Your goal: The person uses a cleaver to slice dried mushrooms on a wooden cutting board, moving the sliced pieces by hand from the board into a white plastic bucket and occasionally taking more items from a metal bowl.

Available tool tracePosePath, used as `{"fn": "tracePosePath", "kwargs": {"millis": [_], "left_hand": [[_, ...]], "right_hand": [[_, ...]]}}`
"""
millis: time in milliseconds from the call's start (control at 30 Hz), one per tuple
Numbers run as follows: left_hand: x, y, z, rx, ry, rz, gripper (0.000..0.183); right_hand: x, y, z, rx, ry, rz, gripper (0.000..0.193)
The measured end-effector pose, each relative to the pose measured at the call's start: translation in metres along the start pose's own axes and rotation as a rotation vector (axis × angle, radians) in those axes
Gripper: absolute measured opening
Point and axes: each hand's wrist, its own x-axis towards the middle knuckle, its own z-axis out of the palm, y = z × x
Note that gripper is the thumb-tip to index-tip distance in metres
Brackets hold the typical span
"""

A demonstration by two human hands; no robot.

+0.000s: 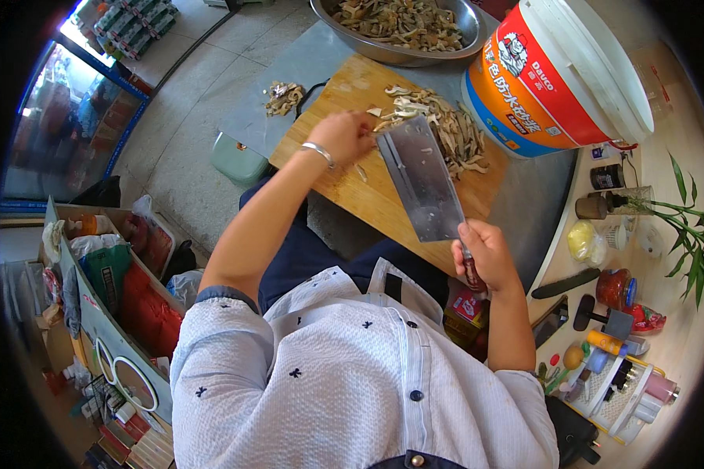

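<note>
My right hand (483,254) is wrapped round the dark red handle of a cleaver (422,181). The broad grey blade lies above the wooden cutting board (339,102), its far end beside a pile of sliced mushrooms (450,129). On the board's left half is my left hand (343,139), a silver bangle on its wrist. Its fingers are curled together near the pile, slightly blurred, and what they hold is hidden. A small pale piece (375,112) shows beside the fingertips. Bits of mushroom (361,173) lie on the wood nearer me.
Beyond the board stands a metal bowl (403,56) of mushroom pieces. A large white bucket (551,86) with a coloured label stands close at the right. Left of the board is a small heap of trimmings (284,98) on the grey table (250,125). Jars and a plant (684,219) line the right shelf.
</note>
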Motion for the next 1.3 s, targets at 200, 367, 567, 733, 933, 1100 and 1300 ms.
{"fn": "tracePosePath", "kwargs": {"millis": [200,367,567,733,933,1100,1300], "left_hand": [[0.008,0.007,0.022,0.013,-0.001,0.023,0.022],[0.012,-0.017,-0.013,-0.242,-0.054,-0.059,0.015],[0.008,-0.020,-0.047,-0.290,0.047,-0.146,0.012],[-0.002,-0.007,-0.031,-0.166,0.181,0.021,0.010],[-0.048,0.005,-0.004,-0.150,0.177,0.564,0.018],[-0.067,-0.009,-0.005,-0.198,0.197,0.112,0.024],[-0.056,0.021,0.030,0.098,0.375,0.189,0.022]], "right_hand": [[-0.021,0.007,-0.014,-0.011,0.104,0.014,0.033],[-0.017,0.003,-0.006,-0.079,-0.033,0.136,0.032],[0.025,0.008,0.021,-0.050,-0.253,0.130,0.031],[0.040,0.007,0.006,-0.099,0.010,0.016,0.030],[0.029,0.008,-0.006,-0.122,0.104,0.027,0.031],[0.026,0.007,0.000,-0.214,0.107,-0.015,0.031],[0.027,-0.006,0.006,-0.320,0.107,-0.056,0.033]]}}
